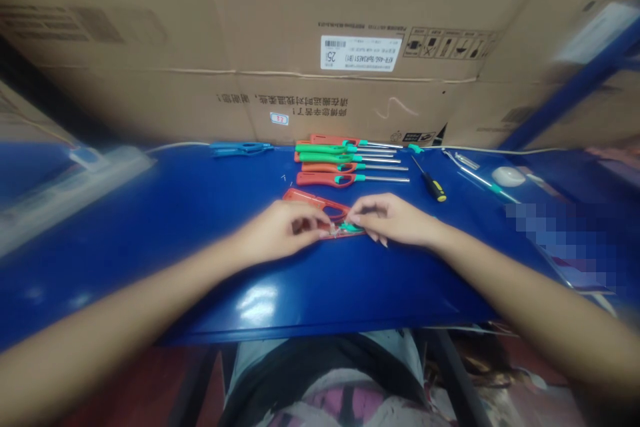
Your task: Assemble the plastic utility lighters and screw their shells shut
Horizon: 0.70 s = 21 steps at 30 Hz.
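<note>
Both my hands meet over an opened orange lighter shell (pixel 314 203) lying flat on the blue table (pixel 200 247). My left hand (pixel 286 229) has its fingers curled, pinching at the shell's near edge. My right hand (pixel 389 219) pinches a small teal piece (pixel 351 227) at the shell's right end. What else sits between the fingertips is too small to make out.
Behind the hands lies a row of several long orange and green lighters (pixel 345 160) with metal nozzles. A blue lighter body (pixel 240 147) lies to the left, a black-and-yellow screwdriver (pixel 431 181) to the right, a white object (pixel 508 176) further right. Large cardboard boxes (pixel 310 40) stand at the back.
</note>
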### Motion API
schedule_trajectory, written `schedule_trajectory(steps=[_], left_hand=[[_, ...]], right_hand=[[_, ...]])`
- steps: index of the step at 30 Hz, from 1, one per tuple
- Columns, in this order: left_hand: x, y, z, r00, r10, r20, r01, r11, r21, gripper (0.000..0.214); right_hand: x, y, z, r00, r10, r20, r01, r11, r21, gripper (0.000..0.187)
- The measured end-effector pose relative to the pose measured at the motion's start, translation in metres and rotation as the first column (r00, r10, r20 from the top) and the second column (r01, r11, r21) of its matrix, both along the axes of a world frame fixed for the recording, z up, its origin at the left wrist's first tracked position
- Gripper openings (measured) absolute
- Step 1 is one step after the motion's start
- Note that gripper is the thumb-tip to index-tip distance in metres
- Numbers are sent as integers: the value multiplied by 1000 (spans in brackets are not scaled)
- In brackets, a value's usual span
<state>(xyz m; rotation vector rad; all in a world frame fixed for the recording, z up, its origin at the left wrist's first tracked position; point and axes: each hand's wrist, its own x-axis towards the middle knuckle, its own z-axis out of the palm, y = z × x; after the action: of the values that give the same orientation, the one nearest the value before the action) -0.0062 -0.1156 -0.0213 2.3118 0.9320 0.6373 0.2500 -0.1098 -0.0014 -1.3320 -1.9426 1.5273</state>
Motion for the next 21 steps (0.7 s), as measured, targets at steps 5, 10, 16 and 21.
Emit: schedule_trajectory(steps=[5, 10, 16, 21], left_hand=[[-1, -1, 3, 999, -36, -29, 38, 996, 78, 16], [0, -2, 4, 996, -32, -83, 37, 998, 49, 15], [-2, -1, 0, 997, -36, -62, 40, 997, 65, 19], [-2, -5, 5, 995, -32, -91, 40, 995, 88, 21]], right_hand=[[0, -2, -3, 1000, 21, 21, -21, 999, 30, 28], [3, -1, -13, 1000, 3, 31, -18, 870, 492, 19], [10, -3, -15, 950, 186, 250, -312, 580, 752, 24], [11, -5, -11, 889, 214, 406, -457, 494, 740, 29]])
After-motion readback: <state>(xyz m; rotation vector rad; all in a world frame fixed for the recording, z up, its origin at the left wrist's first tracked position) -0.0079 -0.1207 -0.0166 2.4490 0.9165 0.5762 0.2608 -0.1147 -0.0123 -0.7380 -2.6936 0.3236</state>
